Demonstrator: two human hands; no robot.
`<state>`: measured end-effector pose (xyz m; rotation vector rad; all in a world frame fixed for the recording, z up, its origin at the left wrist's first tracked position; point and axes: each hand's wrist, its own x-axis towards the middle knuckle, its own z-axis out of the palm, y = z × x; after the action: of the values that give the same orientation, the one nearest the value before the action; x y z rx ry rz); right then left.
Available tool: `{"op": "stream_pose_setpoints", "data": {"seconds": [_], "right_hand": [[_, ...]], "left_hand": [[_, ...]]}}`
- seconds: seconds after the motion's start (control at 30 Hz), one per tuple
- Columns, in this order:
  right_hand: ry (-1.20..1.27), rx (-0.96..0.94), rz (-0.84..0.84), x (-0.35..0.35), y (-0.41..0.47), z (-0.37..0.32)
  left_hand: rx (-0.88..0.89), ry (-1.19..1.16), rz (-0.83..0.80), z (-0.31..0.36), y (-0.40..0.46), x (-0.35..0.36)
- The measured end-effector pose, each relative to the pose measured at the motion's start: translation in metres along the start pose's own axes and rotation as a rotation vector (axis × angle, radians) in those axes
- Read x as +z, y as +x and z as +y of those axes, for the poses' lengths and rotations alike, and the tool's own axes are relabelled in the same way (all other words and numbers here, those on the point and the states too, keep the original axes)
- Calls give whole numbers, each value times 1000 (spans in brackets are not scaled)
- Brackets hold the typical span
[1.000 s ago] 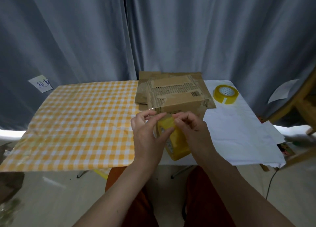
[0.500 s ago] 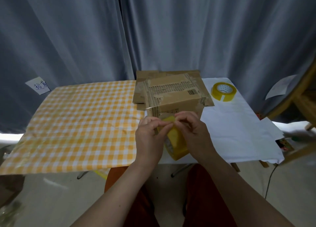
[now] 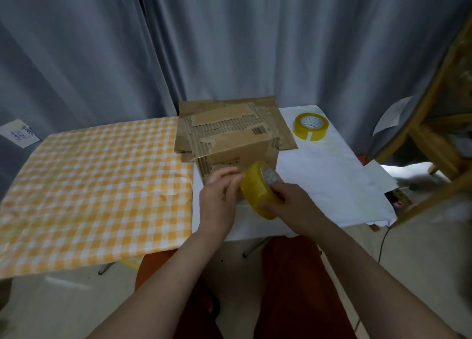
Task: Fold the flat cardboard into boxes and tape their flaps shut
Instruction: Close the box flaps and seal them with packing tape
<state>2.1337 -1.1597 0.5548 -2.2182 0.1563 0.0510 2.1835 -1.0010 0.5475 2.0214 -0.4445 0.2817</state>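
Fingers of the right hand curl round the tape roll; left hand pinches at its edge. Folded box stands at 12 o'clock, apparently awaiting fresh tape. Flat cardboard beneath remains unfolded.

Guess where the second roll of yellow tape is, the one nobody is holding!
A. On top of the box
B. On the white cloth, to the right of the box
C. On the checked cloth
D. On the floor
B: the spare tape roll lies on the white cloth, right of the box, untouched.
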Motion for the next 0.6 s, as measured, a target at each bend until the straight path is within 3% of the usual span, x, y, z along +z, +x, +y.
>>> {"op": "stream_pose_setpoints", "data": {"seconds": [0.1,0.17,0.3,0.47,0.57,0.6], "right_hand": [[-340,53,80,-12,6,35],[-497,84,140,-18,11,60],[-727,259,124,-22,29,105],[-632,351,39,-15,44,135],[-776,329,-40,-13,55,116],[-807,270,12,-14,59,100]], "left_hand": [[33,188,-132,-12,-16,9],[14,196,-119,-18,-21,7],[159,249,-39,-27,-17,-13],[117,281,149,-37,10,-36],[83,320,197,-44,34,-50],[78,341,200,-45,43,-53]]}}
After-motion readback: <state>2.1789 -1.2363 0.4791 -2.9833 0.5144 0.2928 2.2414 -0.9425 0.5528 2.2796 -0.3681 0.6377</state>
